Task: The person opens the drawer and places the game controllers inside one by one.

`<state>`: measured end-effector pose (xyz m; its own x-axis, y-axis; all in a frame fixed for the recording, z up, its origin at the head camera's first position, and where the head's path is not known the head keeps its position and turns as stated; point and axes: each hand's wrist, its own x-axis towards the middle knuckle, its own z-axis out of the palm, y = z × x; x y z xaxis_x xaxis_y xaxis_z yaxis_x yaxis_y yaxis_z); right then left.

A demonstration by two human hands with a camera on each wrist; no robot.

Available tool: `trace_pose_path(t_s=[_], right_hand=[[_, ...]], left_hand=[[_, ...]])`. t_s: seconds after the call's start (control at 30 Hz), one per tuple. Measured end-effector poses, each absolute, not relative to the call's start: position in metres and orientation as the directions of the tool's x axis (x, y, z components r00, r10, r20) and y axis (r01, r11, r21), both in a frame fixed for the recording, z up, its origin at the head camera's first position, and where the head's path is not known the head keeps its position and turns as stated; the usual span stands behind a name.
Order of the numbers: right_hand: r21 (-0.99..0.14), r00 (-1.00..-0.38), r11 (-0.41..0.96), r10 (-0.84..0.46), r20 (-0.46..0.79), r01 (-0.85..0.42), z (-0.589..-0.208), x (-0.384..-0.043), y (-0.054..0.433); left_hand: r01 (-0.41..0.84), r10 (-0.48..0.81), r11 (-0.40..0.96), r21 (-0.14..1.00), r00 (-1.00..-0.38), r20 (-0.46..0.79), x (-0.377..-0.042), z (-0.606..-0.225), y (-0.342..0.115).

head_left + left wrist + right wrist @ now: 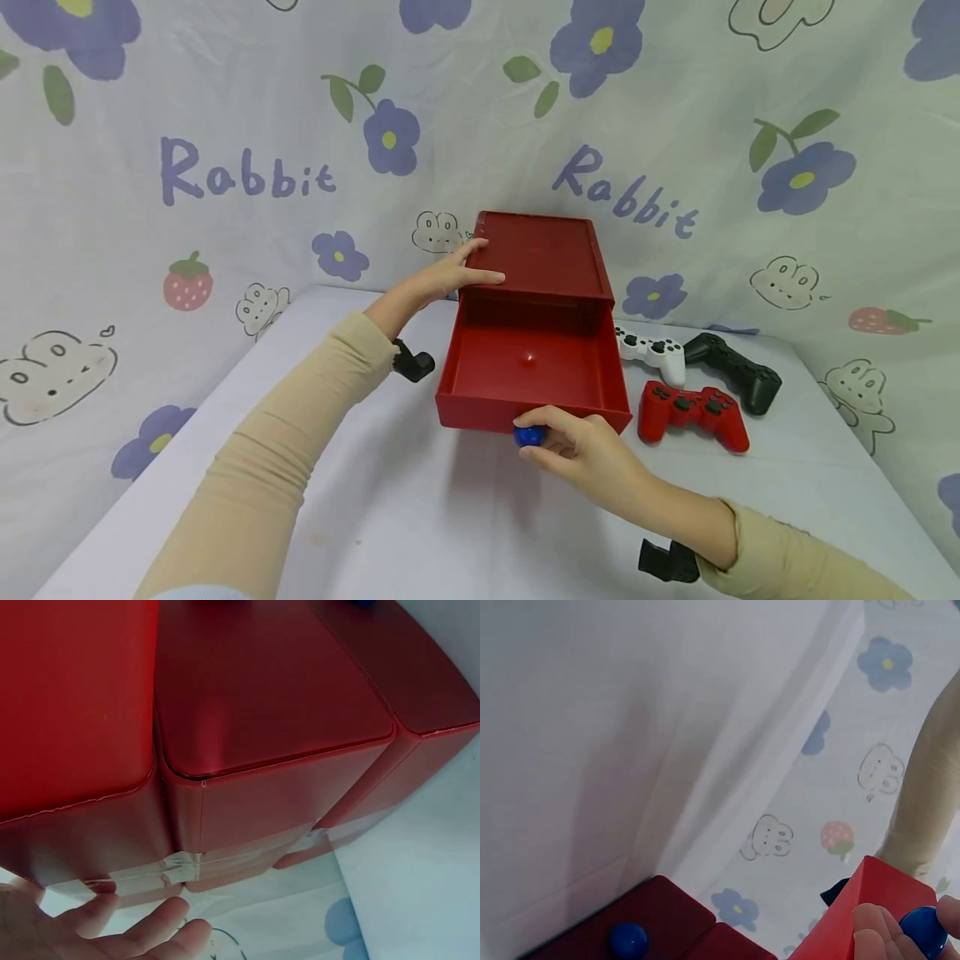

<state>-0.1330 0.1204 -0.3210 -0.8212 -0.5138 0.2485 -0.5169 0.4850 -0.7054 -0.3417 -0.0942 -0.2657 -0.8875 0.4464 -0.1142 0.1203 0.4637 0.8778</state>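
A red drawer box stands at the middle back of the table, its upper drawer pulled out toward me. My right hand pinches the round blue knob on that drawer's front between thumb and fingers. On the box's upper left edge rests my left hand, fingers spread. Inside the drawer a small bright spot shows on the floor. The left wrist view has the box's stacked red side with clear tape, and left fingers beside it. Another blue knob appears low in the right wrist view.
Right of the box lie a white game controller, a black one and a red one. Behind the white table hangs a cloth printed with flowers and rabbits. Black straps show at both wrists.
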Motion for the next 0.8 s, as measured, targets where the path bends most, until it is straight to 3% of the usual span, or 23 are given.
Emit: trace_pose_path(t_s=[0.3, 0.6, 0.8], right_hand=[[-0.739, -0.807, 0.454, -0.554, 0.203, -0.498, -0.319, -0.125, 0.123], [-0.795, -0.799, 0.460, -0.599, 0.051, -0.396, -0.296, -0.118, 0.134], [-0.732, -0.781, 0.458, -0.604, 0.160, -0.504, -0.269, -0.110, 0.151]], left_hand=[[0.113, 0.445, 0.463, 0.879, -0.888, -0.120, -0.342, -0.266, -0.095], [0.110, 0.444, 0.462, 0.880, -0.887, -0.122, -0.341, -0.266, -0.093], [0.111, 0.445, 0.451, 0.886, -0.888, -0.115, -0.342, -0.267, -0.094]])
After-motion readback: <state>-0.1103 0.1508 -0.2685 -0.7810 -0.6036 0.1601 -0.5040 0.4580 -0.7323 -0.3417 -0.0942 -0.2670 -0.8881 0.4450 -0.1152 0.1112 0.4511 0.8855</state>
